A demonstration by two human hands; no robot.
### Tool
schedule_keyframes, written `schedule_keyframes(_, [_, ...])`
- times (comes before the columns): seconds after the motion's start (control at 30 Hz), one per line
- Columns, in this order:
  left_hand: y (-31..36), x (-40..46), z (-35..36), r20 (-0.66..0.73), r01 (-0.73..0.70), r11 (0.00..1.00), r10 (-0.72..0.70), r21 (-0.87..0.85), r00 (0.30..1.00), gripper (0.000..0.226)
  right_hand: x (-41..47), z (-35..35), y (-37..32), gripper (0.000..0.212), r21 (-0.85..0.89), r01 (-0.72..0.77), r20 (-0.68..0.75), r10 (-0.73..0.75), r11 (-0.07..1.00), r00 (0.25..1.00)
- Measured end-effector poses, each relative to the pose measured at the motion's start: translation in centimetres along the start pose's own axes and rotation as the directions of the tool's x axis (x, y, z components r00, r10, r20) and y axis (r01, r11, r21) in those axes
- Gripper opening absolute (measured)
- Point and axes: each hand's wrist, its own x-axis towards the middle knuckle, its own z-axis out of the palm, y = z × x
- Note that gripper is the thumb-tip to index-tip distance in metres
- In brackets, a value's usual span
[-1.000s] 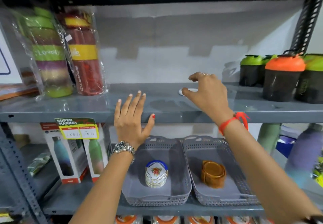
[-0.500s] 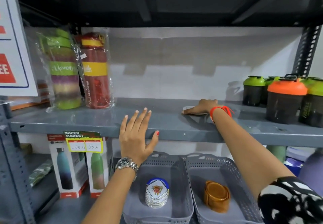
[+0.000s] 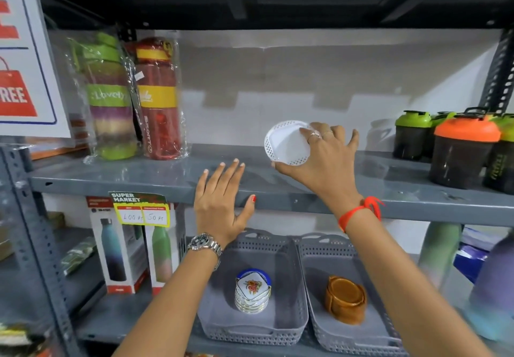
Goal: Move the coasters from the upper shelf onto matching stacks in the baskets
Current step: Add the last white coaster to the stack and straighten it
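My right hand (image 3: 326, 159) grips a round white perforated coaster (image 3: 286, 143), tilted up on edge just above the grey upper shelf (image 3: 144, 178). My left hand (image 3: 222, 200) rests flat and open on the front edge of that shelf. Below, the left grey basket (image 3: 289, 295) holds a stack of white coasters (image 3: 252, 291) with a red flower print and blue rim. The right grey basket (image 3: 311, 287) holds a stack of brown coasters (image 3: 345, 298).
Two wrapped bottles (image 3: 133, 98) stand at the upper shelf's left, dark shaker bottles (image 3: 461, 148) with green and orange lids at its right. Boxed bottles (image 3: 130, 251) stand left of the baskets behind a yellow price tag (image 3: 141, 212). More bottles (image 3: 492, 287) stand at lower right.
My right hand went from pressing flat on the white coaster on the shelf to lifting it up on edge. The left hand stayed on the shelf edge.
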Motion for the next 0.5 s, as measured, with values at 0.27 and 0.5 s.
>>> schedule_keyframes(0.27, [0.1,0.1,-0.1,-0.009,0.000,0.999,-0.001,-0.041,1.000,0.054,-4.6,-2.5,-1.8,0.077,0.349,0.202,-0.446,-0.028,0.915,0.895])
schedule_keyframes(0.5, [0.0,0.0,0.0,0.070,0.026,1.000,-0.024,-0.016,0.997,0.057,-5.9,-3.4,-2.4,0.071,0.311,0.289,-0.587,-0.056,0.905,0.808])
